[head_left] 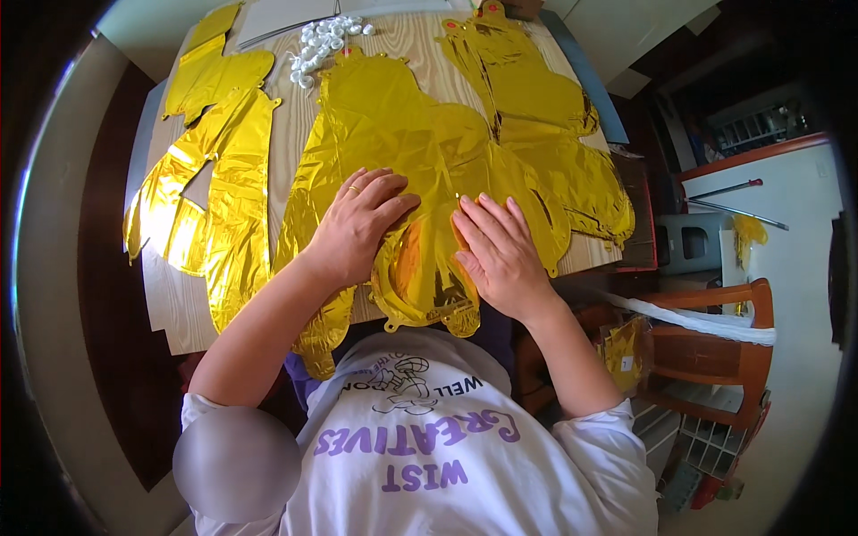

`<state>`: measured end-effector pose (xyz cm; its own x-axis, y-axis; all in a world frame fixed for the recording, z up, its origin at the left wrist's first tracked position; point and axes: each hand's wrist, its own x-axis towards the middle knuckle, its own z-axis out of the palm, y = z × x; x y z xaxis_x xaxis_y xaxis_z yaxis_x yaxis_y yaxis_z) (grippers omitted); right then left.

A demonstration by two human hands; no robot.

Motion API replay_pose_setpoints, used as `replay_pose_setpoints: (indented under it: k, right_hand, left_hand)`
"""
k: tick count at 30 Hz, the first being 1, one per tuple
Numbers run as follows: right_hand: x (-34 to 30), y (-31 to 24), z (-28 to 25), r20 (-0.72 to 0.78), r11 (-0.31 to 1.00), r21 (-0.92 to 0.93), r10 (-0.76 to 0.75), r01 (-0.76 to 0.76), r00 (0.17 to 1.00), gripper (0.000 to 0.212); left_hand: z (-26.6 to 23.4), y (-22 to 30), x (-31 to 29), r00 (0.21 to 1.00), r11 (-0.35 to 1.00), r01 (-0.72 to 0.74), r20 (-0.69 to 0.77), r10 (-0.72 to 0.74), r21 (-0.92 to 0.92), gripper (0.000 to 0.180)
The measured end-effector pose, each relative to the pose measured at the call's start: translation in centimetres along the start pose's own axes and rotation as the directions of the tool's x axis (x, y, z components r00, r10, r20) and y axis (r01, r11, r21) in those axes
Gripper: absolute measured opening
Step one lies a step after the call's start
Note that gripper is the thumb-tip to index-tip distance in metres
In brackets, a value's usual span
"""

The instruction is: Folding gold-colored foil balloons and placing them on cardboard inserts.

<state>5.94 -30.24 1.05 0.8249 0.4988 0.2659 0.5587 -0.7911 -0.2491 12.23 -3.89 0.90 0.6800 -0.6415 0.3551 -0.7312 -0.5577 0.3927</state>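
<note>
A flat gold foil balloon (393, 116) lies across the middle of the table, its near end hanging at the table edge. My left hand (362, 219), with a ring on one finger, rests on it with the fingers bent and closed onto the foil. Flat on the same foil, to the right, lies my right hand (496, 246), its fingers stretched out side by side. Between my hands, the near part of the foil shows an orange sheen and creases. Whether any foil is pinched under my left fingertips is partly hidden.
More flat gold foil lies on the left (237, 196) and far right (527, 80) of the wooden table (290, 170). A pile of small white rolls (313, 54) sits at the back. Right of me stands a wooden chair (706, 353) with a white strip over it, near a grey stool (693, 241).
</note>
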Motion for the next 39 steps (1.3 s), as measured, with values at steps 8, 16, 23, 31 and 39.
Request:
replay_pose_setpoints:
  k: [8,16,23,31,39]
  right_hand:
    - [-0.2,1.0,0.0,-0.025,0.999,0.029,0.03,-0.029,0.999,0.047]
    - [0.3,0.7,-0.2,0.05,1.0,-0.017,0.008,-0.007,0.999,0.05]
    - [0.3,0.8,-0.2,0.071,1.0,-0.025,-0.008,0.009,0.997,0.051]
    - [0.1,1.5,-0.2,0.05,1.0,-0.011,0.01,-0.009,0.999,0.051]
    - [0.3,1.0,-0.3,0.087,0.999,-0.051,0.006,-0.002,0.996,0.052]
  left_hand:
    - [0.3,-0.6,0.0,0.999,1.0,-0.012,0.031,0.011,0.018,0.052]
    - [0.2,-0.4,-0.1,0.999,1.0,0.007,0.039,-0.007,0.005,0.053]
    - [0.0,-0.3,0.0,0.999,1.0,0.006,0.043,-0.006,0.002,0.052]
    - [0.1,-0.2,0.0,1.0,1.0,0.015,0.023,-0.015,0.006,0.039]
    - [0.1,-0.1,0.1,0.999,1.0,0.018,0.026,-0.018,0.007,0.039]
